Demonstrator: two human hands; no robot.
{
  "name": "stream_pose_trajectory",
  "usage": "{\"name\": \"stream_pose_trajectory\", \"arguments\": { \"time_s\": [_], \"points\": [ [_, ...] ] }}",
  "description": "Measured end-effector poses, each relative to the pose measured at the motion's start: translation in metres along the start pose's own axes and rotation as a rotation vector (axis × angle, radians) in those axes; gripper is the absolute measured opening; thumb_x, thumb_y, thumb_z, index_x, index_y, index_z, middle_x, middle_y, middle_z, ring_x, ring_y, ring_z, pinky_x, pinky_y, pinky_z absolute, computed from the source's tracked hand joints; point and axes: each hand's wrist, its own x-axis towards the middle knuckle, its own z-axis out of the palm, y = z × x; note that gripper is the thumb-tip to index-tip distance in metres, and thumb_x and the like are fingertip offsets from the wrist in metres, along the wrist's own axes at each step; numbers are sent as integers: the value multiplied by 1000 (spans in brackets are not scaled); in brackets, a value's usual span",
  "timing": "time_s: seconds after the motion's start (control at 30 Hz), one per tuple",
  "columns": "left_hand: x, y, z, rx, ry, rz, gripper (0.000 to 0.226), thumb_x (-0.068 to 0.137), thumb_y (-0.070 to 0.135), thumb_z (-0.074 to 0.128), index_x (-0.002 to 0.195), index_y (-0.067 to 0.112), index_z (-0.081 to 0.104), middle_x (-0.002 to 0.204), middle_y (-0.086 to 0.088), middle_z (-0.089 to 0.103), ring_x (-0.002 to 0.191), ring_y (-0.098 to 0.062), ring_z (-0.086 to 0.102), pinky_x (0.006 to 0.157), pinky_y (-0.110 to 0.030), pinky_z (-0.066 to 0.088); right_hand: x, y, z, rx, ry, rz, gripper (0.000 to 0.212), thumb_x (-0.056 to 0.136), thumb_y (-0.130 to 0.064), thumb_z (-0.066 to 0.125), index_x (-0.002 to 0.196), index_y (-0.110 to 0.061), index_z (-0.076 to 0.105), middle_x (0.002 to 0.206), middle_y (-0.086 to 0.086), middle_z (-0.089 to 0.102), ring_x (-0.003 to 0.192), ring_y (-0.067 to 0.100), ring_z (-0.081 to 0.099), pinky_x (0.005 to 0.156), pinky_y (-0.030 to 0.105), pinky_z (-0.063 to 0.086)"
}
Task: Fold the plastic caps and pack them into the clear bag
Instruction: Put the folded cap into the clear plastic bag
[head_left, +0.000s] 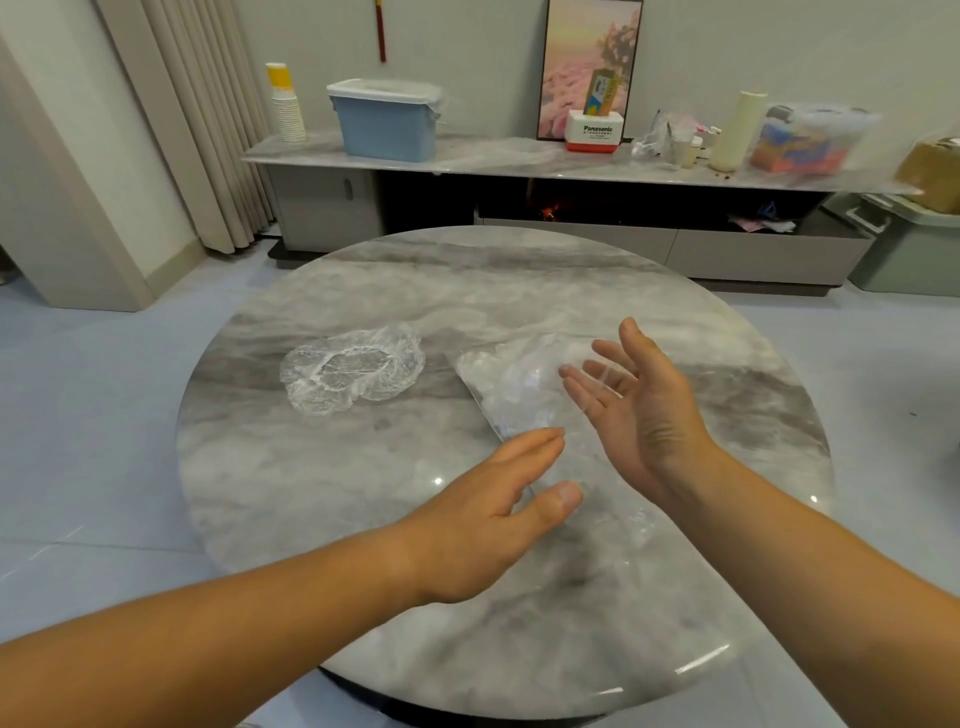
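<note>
Bench (363, 493): one loose plastic cap (350, 371), centre-left; clear bag (514, 384) just right of it, partly hidden by left hand (488, 514) and right hand (634, 410), both wide, fingers straight, holding nothing. Shelf (493, 156) behind: blue bin (387, 127), paper cups (285, 104).

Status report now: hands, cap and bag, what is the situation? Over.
Left hand and right hand both open, holding nothing, over the clear bag. One plastic cap lies unfolded on the table, left of the bag. Nothing between cap and bag.
</note>
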Motion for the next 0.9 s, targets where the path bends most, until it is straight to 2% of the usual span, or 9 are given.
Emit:
{"name": "stream_pose_trajectory", "arguments": {
  "time_s": [0.1,0.23,0.33,0.4,0.57,0.67,0.73,0.83,0.9],
  "points": [
    [-1,0,1,12,-12,1,92,80,81,28,159,35,19,162,30,8,137,28,0,116,-10,9,2,-1,1,29,-19,33,64,93,-49,63,132,1,55,128,20,61,119,32,65,109,42,49],
    [-1,-1,1,11,-19,6,91,81,80,28,159,35,20,162,30,9,137,27,1,123,-22,15,10,-1,5,42,-86,70,88,91,-64,56,148,1,41,130,12,63,130,27,55,114,44,42],
    [-1,-3,-1,1,-23,2,88,84,81,31,159,35,19,162,30,9,136,29,1,123,-22,14,11,-1,4,17,-114,74,95,88,-70,54,151,-1,38,133,9,61,134,25,49,109,43,44],
    [0,-4,-1,-4,-22,3,86,88,81,33,159,35,19,162,30,8,135,30,0,123,-19,11,6,-1,-1,1,-125,57,90,87,-68,56,151,-6,40,139,9,59,136,24,48,104,42,47],
    [8,-6,1,-18,7,39,89,86,82,36,159,33,22,162,29,9,142,20,3,120,-15,9,-22,-3,-24,-90,-95,-11,78,84,-63,64,140,-10,53,136,6,65,131,23,57,110,48,46],
    [7,-2,-3,-147,56,63,60,91,68,39,145,41,44,157,32,22,141,18,19,109,-4,21,-47,-4,-37,-292,5,-136,52,89,-53,62,117,-8,66,111,9,75,113,25,69,97,45,54],
    [7,-7,-12,-199,179,76,36,96,62,44,124,43,54,146,31,41,130,12,41,102,-8,33,-62,-4,-38,-375,17,-249,36,90,-42,64,102,-9,69,95,10,75,101,31,70,83,42,55],
    [8,-36,-40,13,355,9,30,97,54,47,116,33,57,130,17,54,117,-6,55,101,-25,41,-82,1,-19,-428,-146,-349,31,87,-34,55,93,-7,70,87,12,73,85,32,70,72,39,57],
    [7,-67,-64,268,377,-125,30,101,44,46,118,25,61,142,4,49,133,-15,45,106,-27,34,-94,14,-1,-537,-351,-316,36,87,-42,58,96,-10,73,96,10,74,92,24,72,77,35,60]
  ]
}}
